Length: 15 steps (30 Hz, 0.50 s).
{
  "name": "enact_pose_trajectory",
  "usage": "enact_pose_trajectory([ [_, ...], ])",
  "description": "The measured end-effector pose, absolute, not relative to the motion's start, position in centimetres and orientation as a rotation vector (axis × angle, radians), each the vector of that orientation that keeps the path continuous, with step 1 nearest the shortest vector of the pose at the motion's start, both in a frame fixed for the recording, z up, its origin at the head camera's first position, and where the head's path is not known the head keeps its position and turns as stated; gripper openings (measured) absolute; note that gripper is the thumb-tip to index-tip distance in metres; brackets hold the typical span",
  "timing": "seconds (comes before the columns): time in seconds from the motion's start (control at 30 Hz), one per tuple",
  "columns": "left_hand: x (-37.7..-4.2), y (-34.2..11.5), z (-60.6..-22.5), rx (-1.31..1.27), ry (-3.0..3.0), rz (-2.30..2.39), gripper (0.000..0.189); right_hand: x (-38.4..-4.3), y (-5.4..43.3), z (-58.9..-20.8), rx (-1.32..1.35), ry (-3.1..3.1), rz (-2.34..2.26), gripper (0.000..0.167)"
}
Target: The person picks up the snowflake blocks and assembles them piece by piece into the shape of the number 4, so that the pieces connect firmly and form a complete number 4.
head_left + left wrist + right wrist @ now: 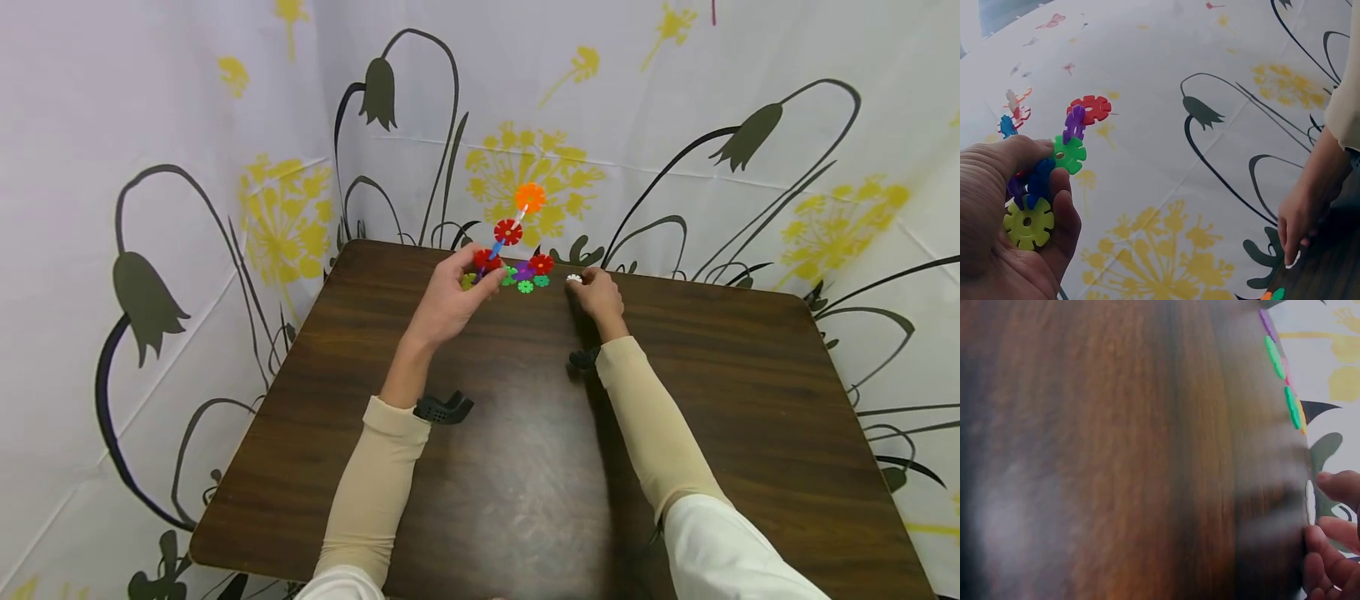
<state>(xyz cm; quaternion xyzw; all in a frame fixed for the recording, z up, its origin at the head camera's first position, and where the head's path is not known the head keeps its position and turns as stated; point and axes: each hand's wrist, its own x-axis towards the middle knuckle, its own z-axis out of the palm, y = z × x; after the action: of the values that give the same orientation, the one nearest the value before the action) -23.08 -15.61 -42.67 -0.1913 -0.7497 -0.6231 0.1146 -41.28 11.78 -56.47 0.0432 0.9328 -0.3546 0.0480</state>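
My left hand is raised over the far part of the table and grips a chain of interlocking flower-shaped discs. Its top piece is an orange disc, above a red disc. In the left wrist view a yellow disc sits against the palm, a blue disc between the fingers, and a green disc, purple disc and red disc branch outward. At the far table edge, my right hand pinches a white disc, thumb and finger at its opposite ends.
Several loose discs lie along the far edge of the brown wooden table, among them a light green disc and a teal disc, just left of my right hand. A flower-printed curtain hangs right behind the table.
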Motion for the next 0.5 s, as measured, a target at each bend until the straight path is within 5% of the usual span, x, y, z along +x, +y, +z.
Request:
enact_pose_trajectory([
  [0.5, -22.64, -16.11, -42.60, -0.502, -2.225, -1.841, 0.022, -41.18, 11.88, -55.56, 0.096, 2.766, -1.118, 0.040],
])
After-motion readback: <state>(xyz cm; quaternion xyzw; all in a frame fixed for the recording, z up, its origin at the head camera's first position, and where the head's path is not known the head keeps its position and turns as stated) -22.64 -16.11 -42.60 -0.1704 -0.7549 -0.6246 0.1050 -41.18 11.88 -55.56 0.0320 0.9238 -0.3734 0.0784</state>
